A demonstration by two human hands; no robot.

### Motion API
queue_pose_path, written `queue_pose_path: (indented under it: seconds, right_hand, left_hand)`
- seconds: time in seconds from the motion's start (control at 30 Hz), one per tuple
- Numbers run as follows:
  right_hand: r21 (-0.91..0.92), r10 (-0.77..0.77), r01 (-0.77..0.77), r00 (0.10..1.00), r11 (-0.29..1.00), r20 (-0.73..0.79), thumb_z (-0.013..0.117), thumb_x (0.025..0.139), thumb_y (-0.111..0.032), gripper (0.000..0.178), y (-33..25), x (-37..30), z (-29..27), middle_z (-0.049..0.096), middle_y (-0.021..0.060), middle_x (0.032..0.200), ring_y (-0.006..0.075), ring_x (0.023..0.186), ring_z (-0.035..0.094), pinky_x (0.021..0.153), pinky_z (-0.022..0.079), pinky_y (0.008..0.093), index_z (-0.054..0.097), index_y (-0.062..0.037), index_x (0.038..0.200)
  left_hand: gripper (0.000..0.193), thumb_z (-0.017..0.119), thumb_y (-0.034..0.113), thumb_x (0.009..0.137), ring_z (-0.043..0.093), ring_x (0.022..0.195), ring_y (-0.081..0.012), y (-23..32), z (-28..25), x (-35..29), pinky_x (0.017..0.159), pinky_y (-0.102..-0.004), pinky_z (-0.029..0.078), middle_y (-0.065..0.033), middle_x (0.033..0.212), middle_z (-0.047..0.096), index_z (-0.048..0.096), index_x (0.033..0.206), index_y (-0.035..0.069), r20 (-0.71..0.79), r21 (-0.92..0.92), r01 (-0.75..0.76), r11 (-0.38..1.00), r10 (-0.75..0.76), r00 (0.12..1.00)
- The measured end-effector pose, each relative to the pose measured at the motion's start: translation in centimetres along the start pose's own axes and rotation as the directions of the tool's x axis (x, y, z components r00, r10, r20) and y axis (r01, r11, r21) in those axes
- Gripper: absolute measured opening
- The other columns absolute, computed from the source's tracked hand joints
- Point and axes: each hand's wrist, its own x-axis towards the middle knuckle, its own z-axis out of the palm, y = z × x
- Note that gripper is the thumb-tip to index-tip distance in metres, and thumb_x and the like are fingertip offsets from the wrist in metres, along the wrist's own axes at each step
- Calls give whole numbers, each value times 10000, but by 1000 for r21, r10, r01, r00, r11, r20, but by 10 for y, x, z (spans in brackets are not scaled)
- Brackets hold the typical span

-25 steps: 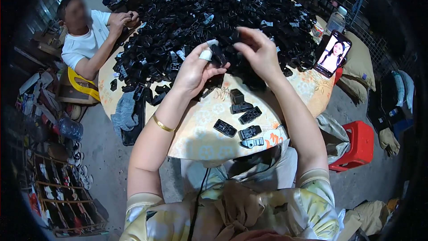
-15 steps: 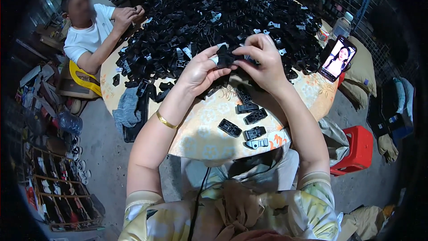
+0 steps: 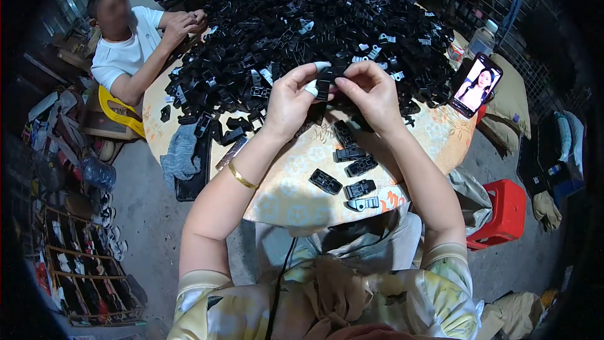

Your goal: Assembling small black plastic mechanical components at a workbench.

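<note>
Between my two hands, over the near edge of the big heap, is a black plastic part point(image 3: 324, 85), buckle-like in shape. My left hand point(image 3: 289, 102) pinches it from the left, with white covers on the thumb and a fingertip. From the right, my right hand point(image 3: 377, 97) closes thumb and fingers on the same part, its fingertips partly hidden behind it. Below my hands several similar black parts point(image 3: 325, 181) lie loosely grouped on the flowered tabletop point(image 3: 283, 198), among them one with a grey top point(image 3: 363, 204).
The heap of black parts point(image 3: 277, 31) covers most of the round table. A phone point(image 3: 476, 85) leans at the right by a clear bottle point(image 3: 483, 39). A grey cloth point(image 3: 180, 154) lies left. A co-worker point(image 3: 126, 44) sits far left; a red stool point(image 3: 503, 214) stands right.
My hands have turned the black part more upright, and the left wrist has shifted slightly right. My right fingers have come down closer round it. The loose parts below stay put.
</note>
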Motion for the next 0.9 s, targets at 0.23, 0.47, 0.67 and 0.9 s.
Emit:
queue_pose_path:
  seconds: [0.23, 0.47, 0.67, 0.9]
  right_hand:
    - [28, 16, -17, 1000, 999, 15, 694, 757, -8, 257, -3, -3, 7, 646, 71, 909, 123, 830, 622, 767, 508, 241, 601, 12, 996]
    - [-290, -183, 179, 983, 940, 13, 709, 727, -15, 285, -2, -8, 10, 645, 89, 907, 154, 800, 641, 724, 529, 259, 614, 3, 996]
    - [-621, -577, 559, 792, 550, 201, 739, 631, -43, 444, -3, -12, 13, 636, 91, 917, 243, 772, 629, 675, 510, 308, 580, -48, 1045]
    - [-334, -210, 172, 974, 927, -82, 671, 795, -117, 214, 1, 20, -41, 647, 48, 879, 97, 749, 600, 663, 482, 236, 637, -10, 978]
  left_hand:
    - [279, 519, -48, 844, 624, 853, -146, -2, -2, 3, 755, -270, 550, -109, 1008, 609, 537, 1121, -32, -149, -227, 76, 971, -112, 983]
    - [411, 520, -15, 848, 568, 915, -90, 0, 5, -7, 776, -215, 471, -84, 1102, 586, 466, 1256, -23, -124, 115, -15, 993, 30, 992]
    - [458, 576, 41, 852, 537, 1045, -154, 8, 12, -12, 900, -268, 440, -137, 1143, 549, 404, 1253, -97, -18, -8, -28, 1000, 28, 999]
    - [240, 537, 65, 883, 620, 798, -135, 22, 7, -10, 714, -245, 522, -115, 937, 633, 538, 1097, -42, 22, 41, 1, 999, -2, 1000]
